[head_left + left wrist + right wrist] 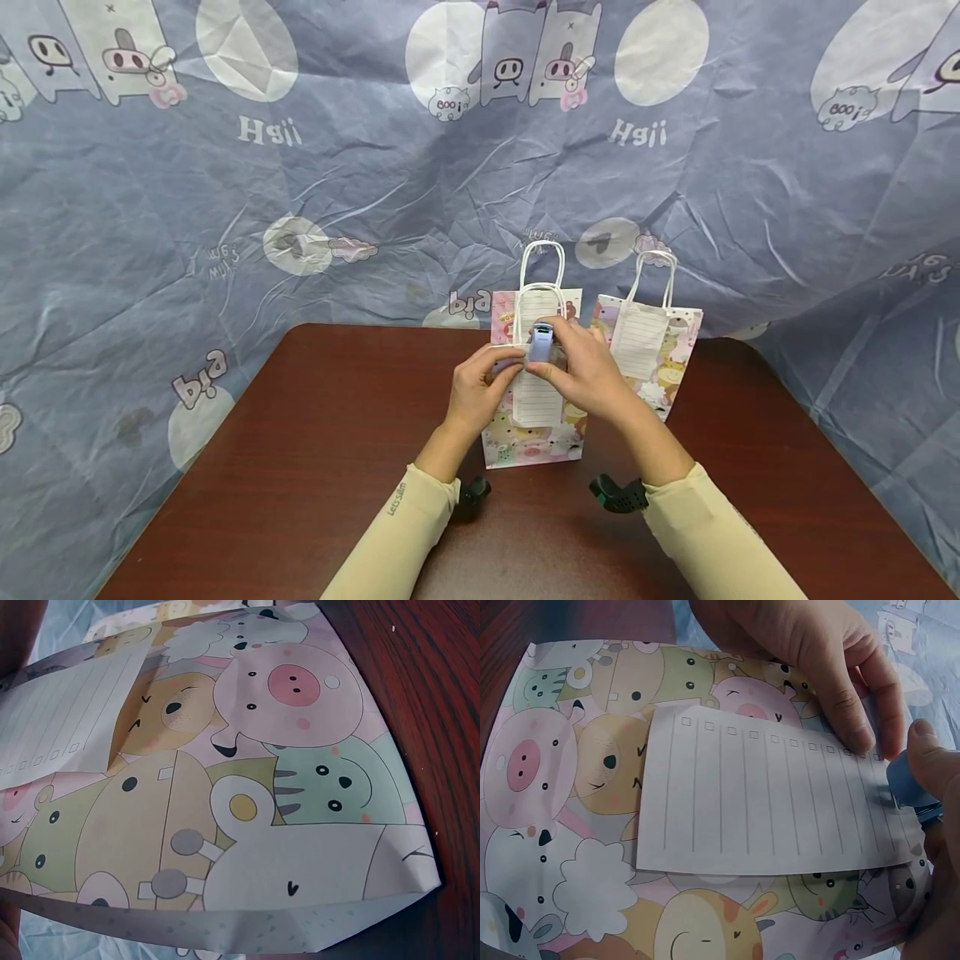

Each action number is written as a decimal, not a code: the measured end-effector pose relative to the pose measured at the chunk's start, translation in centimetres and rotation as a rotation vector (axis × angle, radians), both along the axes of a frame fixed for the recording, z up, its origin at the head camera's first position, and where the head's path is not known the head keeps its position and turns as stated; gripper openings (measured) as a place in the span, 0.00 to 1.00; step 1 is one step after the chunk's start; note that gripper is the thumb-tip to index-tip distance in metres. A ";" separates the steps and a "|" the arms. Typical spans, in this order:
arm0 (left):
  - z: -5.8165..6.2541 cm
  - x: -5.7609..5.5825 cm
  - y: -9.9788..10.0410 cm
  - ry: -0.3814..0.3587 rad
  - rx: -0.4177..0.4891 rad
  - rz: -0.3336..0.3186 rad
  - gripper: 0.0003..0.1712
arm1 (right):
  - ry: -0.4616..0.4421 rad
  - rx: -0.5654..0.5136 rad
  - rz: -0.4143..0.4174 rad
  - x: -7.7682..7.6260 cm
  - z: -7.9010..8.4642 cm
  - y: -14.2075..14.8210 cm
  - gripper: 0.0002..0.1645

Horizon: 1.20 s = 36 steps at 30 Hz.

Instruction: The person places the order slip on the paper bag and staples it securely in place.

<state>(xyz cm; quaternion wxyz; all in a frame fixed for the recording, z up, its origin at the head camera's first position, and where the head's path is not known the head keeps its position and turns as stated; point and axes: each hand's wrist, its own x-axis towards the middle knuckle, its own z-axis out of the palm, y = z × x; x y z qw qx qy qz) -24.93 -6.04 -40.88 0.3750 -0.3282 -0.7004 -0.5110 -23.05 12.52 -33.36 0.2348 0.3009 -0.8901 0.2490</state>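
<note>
A paper gift bag [531, 452] printed with cartoon animals stands upright before me, a lined note sheet [537, 407] lying against its front. White cord handles rise from its top. My left hand [474, 390] pinches the top edge of bag and sheet between thumb and fingers. In my right hand [592, 371] is a small light-blue stapler [540, 345], gripped between thumb and fingers at the sheet's upper end. In the right wrist view, the stapler [910, 781] overlaps the top of the lined sheet [757, 802]. The left wrist view shows the bag's lower front [322, 697] and its base.
Behind the front bag stands another printed bag [504, 307] with a lined sheet. To the right, a third bag [681, 333] leans with a lined sheet [639, 340] on its front. The dark red-brown table [337, 433] meets a blue cartoon-printed cloth [375, 192].
</note>
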 end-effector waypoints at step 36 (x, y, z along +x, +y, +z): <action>1.0 -0.1 -1.1 0.015 0.022 0.026 0.09 | 0.127 -0.290 0.216 -0.1 -0.4 0.2 0.33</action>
